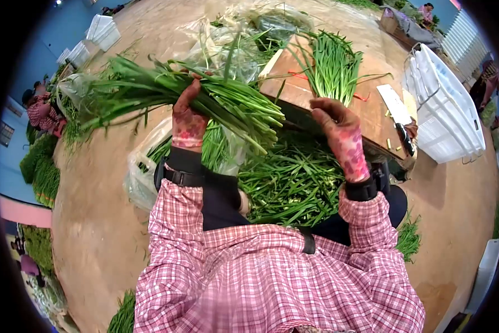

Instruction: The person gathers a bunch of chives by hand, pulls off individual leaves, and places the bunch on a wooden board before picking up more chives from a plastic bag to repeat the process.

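My left hand [189, 111] is wrapped round a thick bunch of garlic chives [233, 102], held up with the leafy ends to the left and the pale stalks to the right. Loosely bent, my right hand [338, 119] hovers by the near edge of the wooden board [380, 125], thumb and fingers a little apart, with nothing visible in it. On that board lies another bunch of chives [335, 66], with red ties [361, 97] beside it. Between my legs is a heap of loose chives [294, 180].
A broad-bladed knife [394, 104] rests on the board's right side. White plastic crates [444, 105] stand to the right. Plastic bags with greens [149, 161] lie at the left and ahead. Other people [41, 114] sit farther off among piles of greens [41, 169].
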A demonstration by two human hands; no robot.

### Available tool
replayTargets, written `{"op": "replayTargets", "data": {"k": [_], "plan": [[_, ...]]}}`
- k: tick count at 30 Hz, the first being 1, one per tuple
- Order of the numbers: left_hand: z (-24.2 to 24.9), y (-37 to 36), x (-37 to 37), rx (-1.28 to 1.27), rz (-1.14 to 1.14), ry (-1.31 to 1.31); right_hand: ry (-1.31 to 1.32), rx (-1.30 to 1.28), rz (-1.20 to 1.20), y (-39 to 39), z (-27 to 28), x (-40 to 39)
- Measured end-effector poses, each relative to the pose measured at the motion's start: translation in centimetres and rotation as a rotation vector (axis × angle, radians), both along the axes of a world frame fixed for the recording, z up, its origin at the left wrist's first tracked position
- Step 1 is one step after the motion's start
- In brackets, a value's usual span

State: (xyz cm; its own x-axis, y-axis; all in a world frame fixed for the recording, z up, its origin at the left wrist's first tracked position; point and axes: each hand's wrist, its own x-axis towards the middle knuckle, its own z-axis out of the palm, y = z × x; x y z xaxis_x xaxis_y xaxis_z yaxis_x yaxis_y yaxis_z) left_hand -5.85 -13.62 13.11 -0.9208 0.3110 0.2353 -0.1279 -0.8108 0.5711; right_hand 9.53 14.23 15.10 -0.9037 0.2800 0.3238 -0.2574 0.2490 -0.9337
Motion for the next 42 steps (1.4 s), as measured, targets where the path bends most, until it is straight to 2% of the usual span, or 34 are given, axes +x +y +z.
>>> {"op": "replayTargets", "data": {"k": [1, 2, 4, 5, 6, 7, 8, 10, 12, 13, 14, 16, 17, 18, 20, 21, 22, 24, 25, 27, 30, 31, 32, 34, 35, 36, 38, 40, 42], "plan": [[-0.3, -0.1, 0.9, 0.048, 0.027, 0.026, 0.045, -0.05, 0.041, -1.0, -0.6, 0.5], [-0.5, -0.1, 1.8, 0.097, 0.054, 0.053, 0.127, 0.017, 0.049, -1.7, -1.0, 0.7], [-0.5, -1.7, 2.8, 0.024, -0.054, -0.091, 0.163, 0.053, 0.052, -2.1, -0.9, 0.5], [-0.4, -1.9, 3.4, 0.003, -0.067, 0.054, 0.104, 0.049, 0.061, -2.3, -1.0, 0.1], [-1.2, -2.3, 3.1, 0.127, -0.136, 0.136, 0.042, 0.046, 0.068, -2.7, -1.1, -0.3], [-1.2, -1.8, 3.4, 0.184, -0.077, 0.195, 0.042, 0.365, -0.015, -3.4, 0.5, -0.4], [-1.1, -1.0, 3.9, 0.242, -0.02, 0.253, 0.106, 0.447, -0.018, -4.1, 0.5, -0.9], [-0.7, -0.4, 4.9, 0.21, 0.013, 0.2, 0.213, 0.512, 0.075, -5.4, 0.5, -1.3], [-0.9, -0.2, 5.2, 0.215, -0.01, 0.187, 0.305, 0.456, 0.227, -5.8, -0.6, -2.0], [-1.2, -0.3, 4.9, 0.234, -0.023, 0.195, 0.366, 0.336, 0.247, -5.9, -1.0, -1.9], [-1.7, -1.1, 4.0, 0.234, -0.032, 0.239, 0.192, 0.11, 0.312, -5.7, -1.1, -1.1], [-1.4, -2.9, 4.0, 0.133, 0.044, 0.168, -0.157, -0.347, 0.434, -4.0, -1.1, 1.1], [-1.0, -3.2, 4.4, 0.172, 0.1, 0.217, -0.227, -0.318, 0.409, -2.4, -1.7, 1.4], [-0.9, -3.9, 4.1, 0.192, 0.037, 0.344, -0.299, -0.288, 0.384, -0.3, -2.8, 1.9], [-0.6, -4.7, 4.0, 0.286, -0.03, 0.383, -0.468, 0.627, 0.338, 4.2, -5.8, 1.9], [-0.4, -4.8, 4.2, 0.265, -0.002, 0.37, -0.368, 1.173, 0.184, 4.4, -5.9, 2.2], [-0.1, -4.7, 4.2, 0.249, 0.021, 0.36, -0.058, 1.21, -0.034, 4.0, -6.3, 2.2], [-0.2, -3.9, 4.2, 0.266, 0.007, 0.348, -0.066, 0.477, 0.149, 2.3, -5.0, 0.8], [-0.4, -3.5, 4.1, 0.292, -0.037, 0.345, -0.178, 0.243, 0.186, 0.4, -2.2, 0.7], [-0.3, -2.4, 4.2, 0.354, -0.146, 0.311, -0.124, 0.119, 0.25, -2.2, -0.4, -1.1], [-0.8, -1.7, 4.4, 0.36, -0.205, 0.276, -0.3, -0.025, 0.446, -3.2, 0.2, -2.9], [-0.8, -1.7, 4.6, 0.336, -0.197, 0.285, -0.282, -0.046, 0.406, -3.2, -0.7, -3.4], [-0.6, -1.7, 5.0, 0.251, -0.091, 0.242, -0.284, -0.07, 0.389, -3.0, -1.7, -3.6], [-0.7, -1.8, 4.5, 0.256, -0.075, 0.22, -0.174, 0.165, 0.098, -2.9, -2.6, -3.4], [-0.6, -1.9, 4.7, 0.229, -0.026, 0.177, 0.006, 0.326, -0.039, -2.7, -2.9, -2.7], [-1.0, -2.1, 4.3, 0.174, 0.016, 0.168, 0.038, 0.13, 0.054, -2.9, -2.8, -1.8], [-1.6, -2.2, 3.7, 0.211, -0.028, 0.09, 0.265, 0.423, 0.127, -4.2, -0.9, 0.1], [-1.0, -1.5, 4.1, 0.115, -0.118, 0.163, 0.366, 0.784, 0.094, -5.7, 0.5, 0.4], [-1.8, -1.4, 3.4, 0.236, -0.203, 0.066, 0.445, 0.903, 0.109, -5.4, -1.4, -0.9]]}}
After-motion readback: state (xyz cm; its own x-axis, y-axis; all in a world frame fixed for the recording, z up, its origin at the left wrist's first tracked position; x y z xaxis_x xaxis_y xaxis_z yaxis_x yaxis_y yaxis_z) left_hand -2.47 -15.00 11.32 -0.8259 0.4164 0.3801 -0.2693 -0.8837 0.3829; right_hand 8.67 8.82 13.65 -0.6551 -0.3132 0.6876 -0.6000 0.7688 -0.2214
